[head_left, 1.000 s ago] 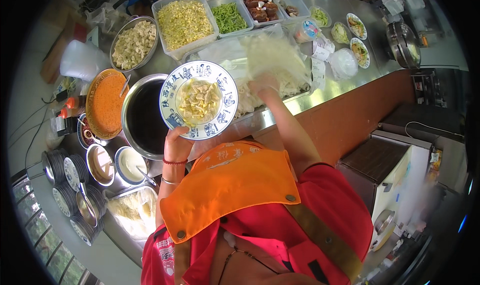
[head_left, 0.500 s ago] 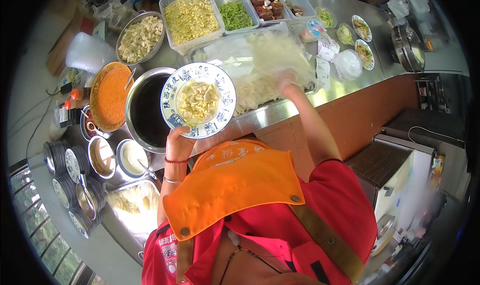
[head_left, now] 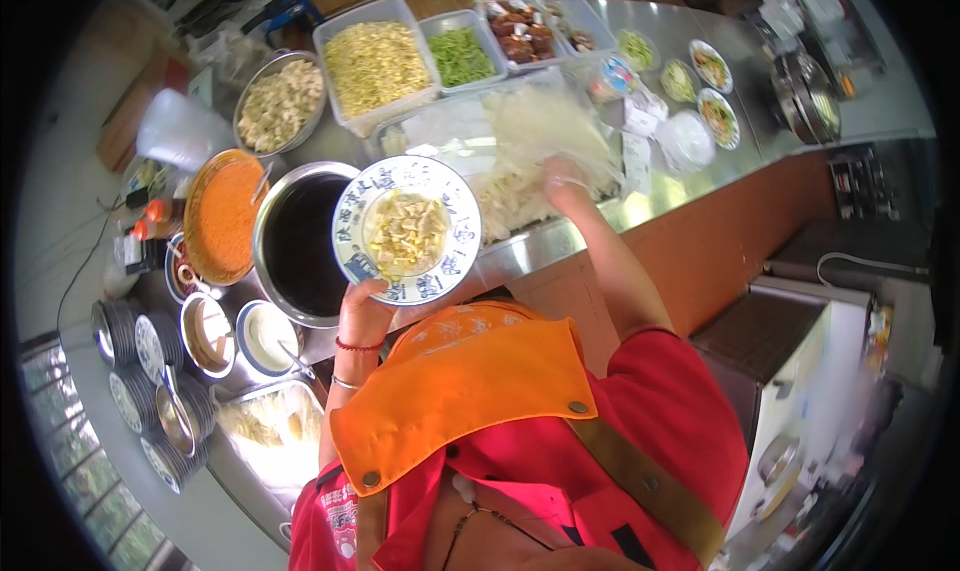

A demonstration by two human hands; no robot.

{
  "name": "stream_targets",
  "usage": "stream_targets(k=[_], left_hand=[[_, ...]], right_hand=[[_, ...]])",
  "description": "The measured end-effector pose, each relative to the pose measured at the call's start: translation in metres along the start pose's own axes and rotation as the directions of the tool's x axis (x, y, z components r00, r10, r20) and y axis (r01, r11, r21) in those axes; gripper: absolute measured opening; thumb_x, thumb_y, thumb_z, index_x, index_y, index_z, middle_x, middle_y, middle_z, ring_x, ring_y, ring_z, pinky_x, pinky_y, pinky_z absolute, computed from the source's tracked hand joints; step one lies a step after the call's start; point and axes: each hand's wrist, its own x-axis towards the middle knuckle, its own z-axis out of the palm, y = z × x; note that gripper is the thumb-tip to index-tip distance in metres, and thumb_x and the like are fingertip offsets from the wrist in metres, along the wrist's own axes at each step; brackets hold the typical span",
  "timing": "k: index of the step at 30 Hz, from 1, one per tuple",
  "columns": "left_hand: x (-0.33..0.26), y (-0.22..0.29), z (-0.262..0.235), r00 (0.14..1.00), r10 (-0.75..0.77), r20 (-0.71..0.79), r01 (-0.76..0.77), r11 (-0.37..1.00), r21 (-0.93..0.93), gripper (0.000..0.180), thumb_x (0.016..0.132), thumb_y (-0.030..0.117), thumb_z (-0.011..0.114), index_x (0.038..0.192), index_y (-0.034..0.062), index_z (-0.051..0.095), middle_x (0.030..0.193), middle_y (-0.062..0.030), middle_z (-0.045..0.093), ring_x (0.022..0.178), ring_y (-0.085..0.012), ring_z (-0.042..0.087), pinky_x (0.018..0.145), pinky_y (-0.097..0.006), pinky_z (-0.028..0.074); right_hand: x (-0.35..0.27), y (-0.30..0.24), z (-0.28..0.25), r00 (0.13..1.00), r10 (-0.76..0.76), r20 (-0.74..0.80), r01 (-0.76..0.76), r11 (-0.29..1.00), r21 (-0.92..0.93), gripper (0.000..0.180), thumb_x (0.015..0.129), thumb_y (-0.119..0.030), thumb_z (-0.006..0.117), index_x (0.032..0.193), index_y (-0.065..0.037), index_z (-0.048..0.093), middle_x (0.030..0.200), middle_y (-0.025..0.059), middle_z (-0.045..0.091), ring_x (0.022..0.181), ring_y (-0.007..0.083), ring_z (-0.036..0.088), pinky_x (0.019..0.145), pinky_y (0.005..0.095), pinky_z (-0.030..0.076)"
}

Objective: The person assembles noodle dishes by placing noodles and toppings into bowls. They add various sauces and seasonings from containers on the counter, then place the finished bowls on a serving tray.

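My left hand (head_left: 367, 314) grips the near rim of a white plate (head_left: 458, 255) with blue markings, its thumb on top. Pale cubes and yellow bean sprouts (head_left: 408, 231) are heaped in the plate's middle. To the right, my right hand (head_left: 566, 183) reaches into a shallow tray at the edge of a cloudy plastic sheet (head_left: 560, 126). Pale, flat noodle-like strips (head_left: 510, 203) lie beside that hand. Its fingers are hidden, so I cannot see what they hold.
A pot of dark liquid (head_left: 300, 233) stands left of the plate, beside a bowl of orange sauce (head_left: 225, 216). Tubs of bean sprouts (head_left: 375, 66) and green shreds (head_left: 460, 53) line the back. Stacked plates (head_left: 130, 391) stand at the left.
The view has shifted slightly. My left hand has brought the plate a little to the right and nearer. The right hand, blurred before, is clearer and remains at the tray.
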Motion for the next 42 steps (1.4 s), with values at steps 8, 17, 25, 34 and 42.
stream_targets(k=[8,17,25,34,42], left_hand=[[0.004,-0.006,0.008,0.999,-0.023,-0.036,0.022,0.999,-0.026,0.054,0.078,-0.003,0.053,0.132,-0.0077,0.049,0.127,-0.018,0.061,0.117,-0.0285,0.059,0.102,-0.04,0.047],[0.003,-0.004,0.021,1.0,0.011,-0.008,-0.012,0.997,-0.082,0.054,0.079,-0.004,0.05,0.133,-0.0065,0.046,0.128,-0.018,0.059,0.116,-0.0303,0.06,0.103,-0.044,0.047],[0.021,-0.011,-0.004,1.0,-0.01,0.018,0.012,0.997,-0.074,0.057,0.078,-0.005,0.05,0.135,-0.0056,0.045,0.13,-0.0178,0.058,0.116,-0.0316,0.058,0.098,-0.042,0.05],[0.034,-0.003,-0.011,0.989,-0.087,0.123,0.087,0.996,0.003,0.06,0.079,-0.007,0.049,0.138,-0.0035,0.042,0.133,-0.0165,0.054,0.121,-0.0313,0.056,0.096,-0.043,0.05],[0.059,-0.017,-0.02,0.978,-0.127,0.168,0.12,0.991,0.05,0.063,0.078,-0.007,0.047,0.14,-0.0031,0.038,0.137,-0.0169,0.051,0.122,-0.0348,0.054,0.099,-0.047,0.049]], right_hand=[[0.019,-0.005,0.038,0.992,-0.061,0.107,0.064,0.998,-0.026,0.038,0.077,-0.031,0.072,0.102,-0.002,0.069,0.11,0.0228,0.067,0.106,0.0361,0.064,0.091,0.0425,0.051],[-0.015,0.025,-0.039,0.954,-0.271,-0.125,0.293,0.932,0.212,0.042,0.076,-0.018,0.072,0.112,0.0,0.06,0.11,0.0238,0.064,0.105,0.0416,0.06,0.092,0.0454,0.048],[-0.044,0.025,-0.095,0.897,-0.129,-0.423,0.318,0.854,0.412,0.044,0.074,-0.004,0.066,0.117,-0.001,0.055,0.109,0.0225,0.061,0.104,0.0426,0.058,0.089,0.0452,0.047],[-0.093,-0.005,-0.18,0.769,-0.182,-0.613,0.524,0.728,0.441,0.06,0.072,0.002,0.066,0.129,-0.002,0.051,0.119,0.02,0.061,0.112,0.0381,0.058,0.099,0.0408,0.046],[-0.124,-0.043,-0.259,0.838,0.016,-0.546,0.545,0.046,0.837,0.064,0.08,0.007,0.069,0.138,-0.005,0.047,0.124,0.0086,0.059,0.111,0.019,0.058,0.096,0.0324,0.049]])
